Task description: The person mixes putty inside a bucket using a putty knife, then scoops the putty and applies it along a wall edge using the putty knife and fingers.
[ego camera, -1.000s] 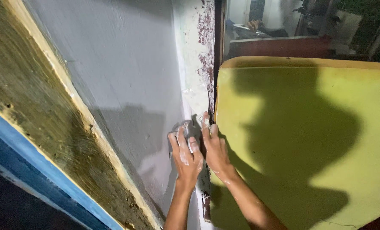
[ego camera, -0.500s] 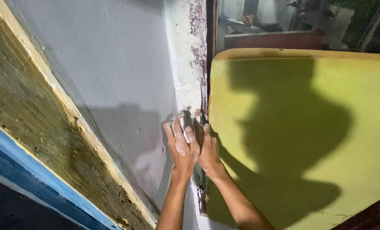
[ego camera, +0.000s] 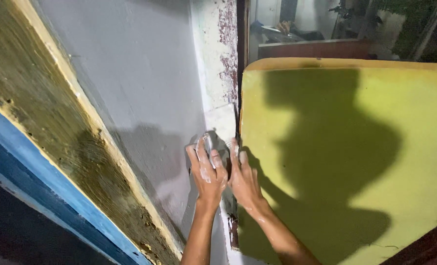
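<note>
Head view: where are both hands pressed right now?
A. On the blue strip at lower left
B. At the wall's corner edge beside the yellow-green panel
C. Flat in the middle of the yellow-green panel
B: the left hand and right hand sit side by side on the grey wall at its corner, against the edge of the yellow-green panel.

My left hand (ego camera: 207, 172) & right hand (ego camera: 243, 179) sit side by side, touching, fingers pointing up, palms pressed flat fwd. Both forearms reach up from below, wrists straight, skin smeared w/ white.

My left hand (ego camera: 207, 172) and right hand (ego camera: 243, 179) sit side by side on the corner post (ego camera: 217, 105), wall (ego camera: 135, 83) left, board (ego camera: 346, 157) right.
</note>
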